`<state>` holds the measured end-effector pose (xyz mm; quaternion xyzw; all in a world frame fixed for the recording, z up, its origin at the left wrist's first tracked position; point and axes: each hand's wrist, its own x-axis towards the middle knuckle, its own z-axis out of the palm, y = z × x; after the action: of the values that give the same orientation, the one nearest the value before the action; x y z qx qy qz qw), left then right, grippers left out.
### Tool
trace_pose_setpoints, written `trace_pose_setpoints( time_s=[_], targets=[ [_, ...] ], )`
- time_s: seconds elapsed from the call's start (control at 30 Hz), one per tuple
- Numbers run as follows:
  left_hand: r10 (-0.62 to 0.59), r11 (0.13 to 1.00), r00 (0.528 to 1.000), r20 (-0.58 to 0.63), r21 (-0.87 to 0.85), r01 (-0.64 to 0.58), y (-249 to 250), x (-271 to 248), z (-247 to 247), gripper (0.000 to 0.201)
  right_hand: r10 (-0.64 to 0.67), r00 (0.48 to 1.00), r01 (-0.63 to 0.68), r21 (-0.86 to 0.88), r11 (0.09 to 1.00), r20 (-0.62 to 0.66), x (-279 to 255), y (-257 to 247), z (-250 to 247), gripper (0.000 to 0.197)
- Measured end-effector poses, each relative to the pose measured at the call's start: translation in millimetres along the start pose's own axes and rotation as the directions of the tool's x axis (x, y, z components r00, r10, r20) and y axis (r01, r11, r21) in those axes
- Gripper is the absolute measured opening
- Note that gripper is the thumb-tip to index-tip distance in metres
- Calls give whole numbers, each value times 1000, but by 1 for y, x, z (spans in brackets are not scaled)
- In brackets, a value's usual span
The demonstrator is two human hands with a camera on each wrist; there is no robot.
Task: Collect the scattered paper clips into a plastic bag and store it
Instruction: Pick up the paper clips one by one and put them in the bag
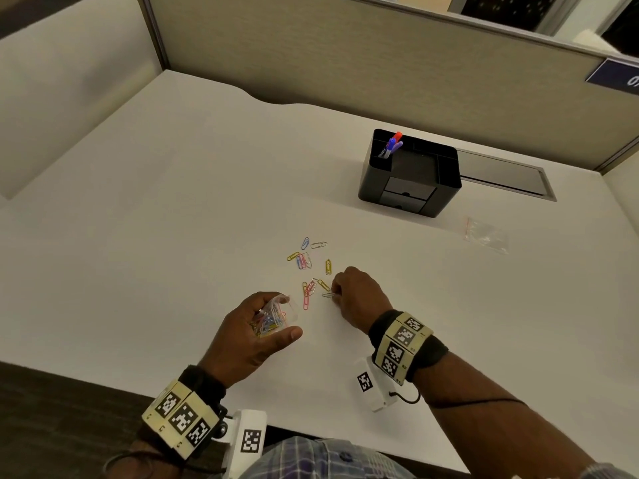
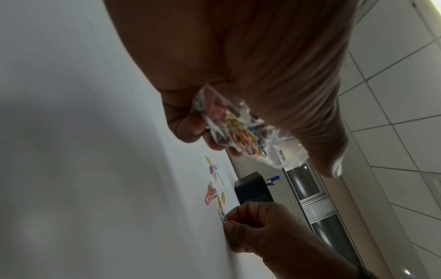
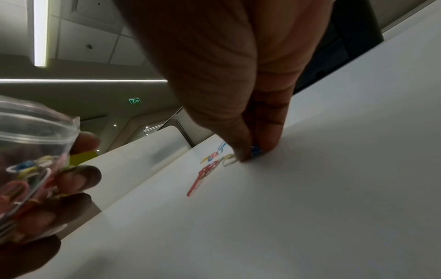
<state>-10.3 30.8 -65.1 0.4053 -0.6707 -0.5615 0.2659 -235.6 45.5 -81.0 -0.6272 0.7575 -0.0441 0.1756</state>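
My left hand (image 1: 283, 316) hovers just above the white desk (image 1: 173, 236) and grips a small clear plastic bag (image 1: 275, 314) that holds several coloured paper clips; the bag (image 2: 238, 128) also shows in the left wrist view. Just right of it, my right hand (image 1: 334, 294) is down on the desk, fingertips pinching a pale paper clip (image 1: 326, 295). In the right wrist view a bit of blue shows between the pinching fingertips (image 3: 245, 154). Several loose clips (image 1: 304, 261) in yellow, pink, blue and silver lie scattered just beyond both hands.
A black desk organiser (image 1: 411, 174) with pens (image 1: 392, 145) stands at the back right. A second clear bag (image 1: 485, 235) lies flat to its right. Grey partition walls (image 1: 345, 63) close the desk at the back and left.
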Motion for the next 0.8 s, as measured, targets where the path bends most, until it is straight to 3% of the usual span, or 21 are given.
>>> trace_pose_setpoints(
  time_s=[0.17,0.37,0.47,0.53,0.67,0.7,0.8],
  targets=[
    [-8,1000,1000,-6,-4,8,0,0,-1,81,5,997,5,-136,991,72,0,-1,1,20],
    [-8,1000,1000,-9,-7,8,-1,-1,-2,74,8,996,3,-127,992,85,-7,-1,-2,16],
    [1,1000,1000,4,-7,-1,-1,-1,-3,78,51,992,-54,20,998,114,-10,1,-16,9],
    [1,1000,1000,10,-4,-1,-2,0,-2,78,67,992,-90,219,972,111,-16,-3,-32,2],
    [14,1000,1000,15,13,-14,-3,2,-1,79,-29,975,-115,607,787,222,-37,-30,-67,4],
    [18,1000,1000,20,20,-18,-3,2,0,79,-73,968,-95,623,777,238,-42,-38,-72,4],
    [27,998,999,35,53,-29,-3,4,3,69,-155,973,51,491,870,173,-46,-57,-80,5]
  ],
)
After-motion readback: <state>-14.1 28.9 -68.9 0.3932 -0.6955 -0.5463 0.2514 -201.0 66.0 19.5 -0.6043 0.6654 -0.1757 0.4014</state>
